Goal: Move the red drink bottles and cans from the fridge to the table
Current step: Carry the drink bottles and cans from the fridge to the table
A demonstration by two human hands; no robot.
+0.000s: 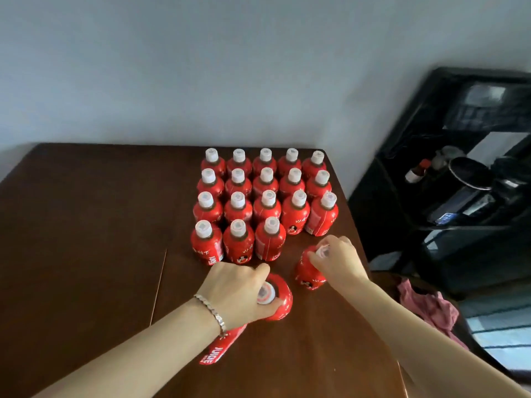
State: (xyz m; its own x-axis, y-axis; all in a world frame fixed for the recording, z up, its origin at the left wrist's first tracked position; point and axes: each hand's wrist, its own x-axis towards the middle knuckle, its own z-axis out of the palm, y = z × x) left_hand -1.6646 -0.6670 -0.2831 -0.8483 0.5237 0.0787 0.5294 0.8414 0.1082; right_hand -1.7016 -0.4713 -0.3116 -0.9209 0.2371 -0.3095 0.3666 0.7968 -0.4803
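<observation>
Rows of red plastic white-capped bottles (267, 209) crowd far-right corner of dark wooden tabletop (86, 225); left hand (238, 288) and right hand (337, 261) fingers each grip another bottle, task likely nearly done.

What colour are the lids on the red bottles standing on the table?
The lids are white, some faintly pink on top; the head view shows them best.

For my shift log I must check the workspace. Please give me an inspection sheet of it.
Surface: dark brown wooden table.
Job's things: eighteen red bottles standing in rows; two more held.
Clutter: pink cloth beside the table's right edge.
Grippers: left hand grips the near bottle at its cap; right hand pinches the far bottle by its cap.
Cables: nothing seen.
Surroundings: pale wall behind; black shelf unit at right.
</observation>
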